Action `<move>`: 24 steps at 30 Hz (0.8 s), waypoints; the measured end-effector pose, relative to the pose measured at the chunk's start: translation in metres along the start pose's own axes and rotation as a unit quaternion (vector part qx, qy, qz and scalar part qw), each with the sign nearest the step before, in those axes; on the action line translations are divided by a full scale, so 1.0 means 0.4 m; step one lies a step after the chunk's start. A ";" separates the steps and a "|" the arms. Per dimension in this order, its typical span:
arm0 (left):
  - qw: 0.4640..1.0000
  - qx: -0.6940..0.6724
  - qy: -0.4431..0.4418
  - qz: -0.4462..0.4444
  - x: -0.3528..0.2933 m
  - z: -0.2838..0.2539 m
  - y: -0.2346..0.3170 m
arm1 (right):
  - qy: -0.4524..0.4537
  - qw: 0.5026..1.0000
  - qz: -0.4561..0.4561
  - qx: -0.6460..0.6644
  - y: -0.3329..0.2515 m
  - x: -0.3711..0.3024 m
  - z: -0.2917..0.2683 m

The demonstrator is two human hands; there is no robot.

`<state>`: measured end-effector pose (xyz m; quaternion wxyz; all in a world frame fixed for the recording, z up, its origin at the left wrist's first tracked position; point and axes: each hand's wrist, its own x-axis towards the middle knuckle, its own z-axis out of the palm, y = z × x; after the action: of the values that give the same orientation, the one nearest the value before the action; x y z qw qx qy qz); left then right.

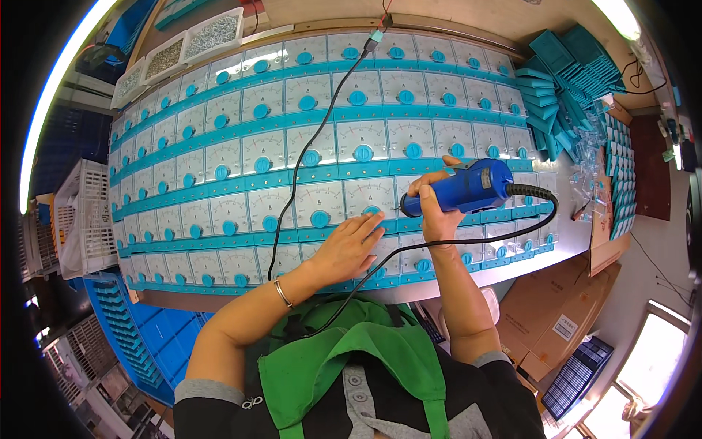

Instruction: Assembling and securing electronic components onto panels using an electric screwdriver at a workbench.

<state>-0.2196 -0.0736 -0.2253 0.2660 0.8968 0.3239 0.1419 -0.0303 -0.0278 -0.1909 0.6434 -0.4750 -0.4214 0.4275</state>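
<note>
Under the flat, open left hand [349, 245]: white square teal-knobbed panel meters [319, 203]; right hand [436, 212] clamped on blue plastic electric screwdriver [468, 186], tip probably seated; slipping could scratch a face.

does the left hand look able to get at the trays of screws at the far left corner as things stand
Probably not without leaning: the left hand lies flat on the near meter panels, and the screw trays sit beyond all the rows, though nothing blocks the way.

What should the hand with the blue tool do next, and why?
Probably lower the blue electric screwdriver in the right hand straight onto the meter panel there: its tip hovers at that panel's edge, and the left hand lies flat beside it.
</note>
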 end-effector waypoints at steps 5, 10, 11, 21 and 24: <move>1.000 -0.005 0.004 -0.005 -0.001 0.000 0.001 | -0.003 0.999 0.013 0.035 -0.009 -0.001 0.006; 1.000 -0.012 0.002 -0.007 -0.001 0.002 0.000 | -0.023 0.998 -0.016 -0.049 0.017 0.000 -0.001; 1.000 -0.012 0.002 -0.008 -0.004 0.002 -0.001 | -0.048 0.997 -0.003 -0.062 0.012 -0.003 0.003; 1.000 -0.016 0.007 -0.011 -0.006 0.003 -0.003 | -0.094 0.992 -0.028 -0.074 0.004 0.004 -0.003; 1.000 -0.016 0.007 -0.014 -0.001 0.003 -0.002 | -0.088 0.993 -0.019 -0.077 0.020 0.004 -0.014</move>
<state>-0.2198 -0.0740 -0.2268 0.2804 0.8868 0.3357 0.1493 -0.0258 -0.0262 -0.1997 0.5731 -0.4755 -0.5173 0.4217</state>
